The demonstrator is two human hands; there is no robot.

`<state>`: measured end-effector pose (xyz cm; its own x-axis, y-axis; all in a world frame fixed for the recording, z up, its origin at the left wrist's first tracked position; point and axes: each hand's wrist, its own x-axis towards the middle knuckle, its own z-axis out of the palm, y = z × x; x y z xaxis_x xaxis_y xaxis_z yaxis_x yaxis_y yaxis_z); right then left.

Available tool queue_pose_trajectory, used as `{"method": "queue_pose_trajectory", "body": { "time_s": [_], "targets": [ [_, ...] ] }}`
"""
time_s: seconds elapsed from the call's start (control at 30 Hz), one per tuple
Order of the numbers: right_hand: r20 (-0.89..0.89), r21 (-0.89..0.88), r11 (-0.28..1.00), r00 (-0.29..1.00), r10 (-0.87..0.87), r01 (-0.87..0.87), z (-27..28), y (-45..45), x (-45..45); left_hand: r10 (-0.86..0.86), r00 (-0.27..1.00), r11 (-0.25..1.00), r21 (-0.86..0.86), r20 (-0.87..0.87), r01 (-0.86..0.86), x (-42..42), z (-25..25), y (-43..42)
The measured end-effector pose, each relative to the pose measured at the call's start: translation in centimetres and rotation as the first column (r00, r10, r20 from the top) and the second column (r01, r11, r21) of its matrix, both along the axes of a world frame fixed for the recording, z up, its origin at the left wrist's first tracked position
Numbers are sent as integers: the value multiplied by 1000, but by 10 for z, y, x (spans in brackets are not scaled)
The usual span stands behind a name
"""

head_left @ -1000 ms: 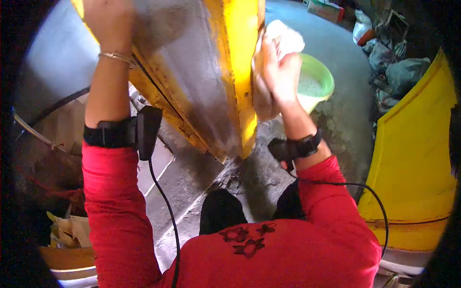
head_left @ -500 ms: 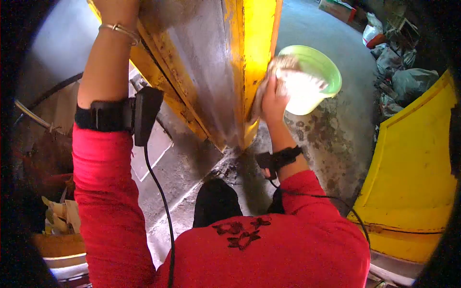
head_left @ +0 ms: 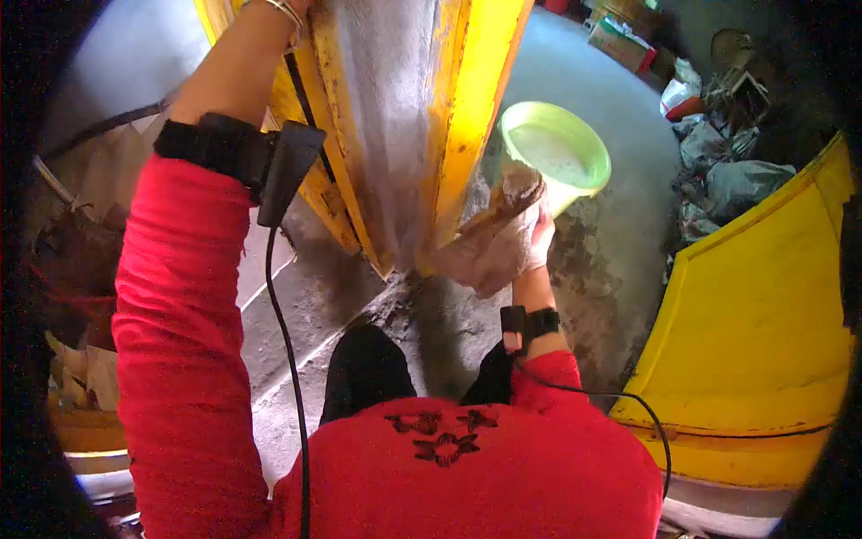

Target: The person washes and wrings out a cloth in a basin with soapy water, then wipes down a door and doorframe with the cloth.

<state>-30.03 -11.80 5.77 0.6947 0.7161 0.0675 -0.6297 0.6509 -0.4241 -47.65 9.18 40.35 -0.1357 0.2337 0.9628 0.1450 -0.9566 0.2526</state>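
Note:
My right hand (head_left: 540,241) is closed on a wet, dirty brownish-grey rag (head_left: 494,247), which hangs to the left of it. Just behind the hand is a pale green bucket (head_left: 597,166) with cloudy, whitish liquid inside. Left of the rag stands an upright yellow-edged metal door or panel (head_left: 462,117) with a grey, smudged face and worn paint. My left arm reaches up along its left side. Only the wrist of my left hand shows at the top edge; its fingers are out of the picture.
A yellow panel (head_left: 745,314) stands close on my right. Filled plastic bags (head_left: 745,184) and a cardboard box (head_left: 620,43) lie on the floor at the back right. Damp patches mark the concrete. A black cable (head_left: 285,341) runs from my left forearm strap.
My right hand has drawn the rag back toward me, away from the yellow edge and the bucket's front. The rag now hangs looser. My left arm has shifted slightly up and right.

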Motion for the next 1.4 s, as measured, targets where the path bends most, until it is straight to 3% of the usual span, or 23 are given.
{"method": "queue_pose_trajectory", "body": {
  "time_s": [0.07, 0.1, 0.13, 0.2, 0.23, 0.27, 0.33, 0.4, 0.47, 0.5, 0.53, 0.57, 0.6, 0.63, 0.77, 0.9, 1.03, 1.13, 1.2, 1.3, 1.33, 1.4],
  "targets": [
    [-86, 20, 999, 996, 28, -26, 30, -1, -17, -19, 1000, 999, -37, 3, 20, -4, 3, -9],
    [-56, 80, 991, 992, 111, -106, 39, 2, -12, -124, 992, 992, -7, 7, 124, -6, 2, -15],
    [27, 53, 996, 997, 75, -76, 53, 8, 0, -85, 996, 996, 8, 3, 85, -6, 4, -14],
    [99, 35, 999, 995, 34, -38, 128, 12, -11, -5, 1000, 997, 72, 2, 5, -4, 6, -5],
    [296, 78, 996, 955, 22, -47, 167, 11, -14, 37, 999, 992, 119, 3, -37, -3, 6, -1],
    [281, 140, 986, 950, -132, 95, 208, 19, -13, 79, 997, 984, 162, 5, -78, -1, 7, 4],
    [546, 298, 954, 814, -199, 34, 289, 28, 4, 39, 997, 980, 192, 71, -52, 1, 7, 16],
    [613, 410, 910, 721, -323, 59, 369, 27, -21, 19, 998, 984, 173, 53, -28, 1, 9, 14],
    [739, 555, 799, 304, -601, 230, 416, 51, 12, 59, 996, 980, 188, 70, -71, 3, 7, 19],
    [706, 656, 696, 88, -702, 293, 440, 56, 2, 78, 994, 977, 193, 81, -93, 2, 7, 21],
    [780, 427, 722, 183, -599, 544, 436, 59, -10, 91, 993, 972, 208, 76, -105, 1, 8, 22],
    [715, 618, 577, -77, -695, 534, 419, 78, -6, 66, 995, 977, 199, 77, -80, 1, 8, 21],
    [569, 763, 327, -341, -748, 557, 393, 123, 38, 42, 996, 980, 189, 77, -56, 1, 8, 21],
    [555, 762, 239, -418, -719, 601, 369, 133, 40, 17, 997, 984, 177, 78, -31, 2, 8, 21],
    [768, 512, 280, -286, -573, 812, 248, 113, -2, 20, 995, 981, 192, 94, -37, 4, 7, 19],
    [872, 216, 363, -12, -489, 907, 133, 97, -33, -24, 996, 980, 197, 89, 6, 3, 7, 22],
    [875, 46, 415, 164, -456, 909, 84, 87, -51, -20, 996, 974, 225, 83, 1, 2, 5, 25],
    [878, 99, 411, 115, -465, 906, 107, 86, -43, -47, 996, 972, 234, 71, 29, 1, 6, 20],
    [875, 212, 403, 10, -484, 890, 152, 90, -28, -94, 994, 987, 137, 56, 86, -1, 7, 9],
    [832, 410, 402, -157, -531, 819, 244, 98, -5, -53, 997, 967, 254, 53, 38, -1, 6, 18],
    [813, 460, 409, -189, -550, 788, 272, 102, 2, 112, 994, 979, 172, 21, -114, -1, 5, 6],
    [773, 534, 411, -230, -591, 739, 310, 110, 10, 42, 999, 985, 165, 10, -43, -2, 6, 3]
  ]
}}
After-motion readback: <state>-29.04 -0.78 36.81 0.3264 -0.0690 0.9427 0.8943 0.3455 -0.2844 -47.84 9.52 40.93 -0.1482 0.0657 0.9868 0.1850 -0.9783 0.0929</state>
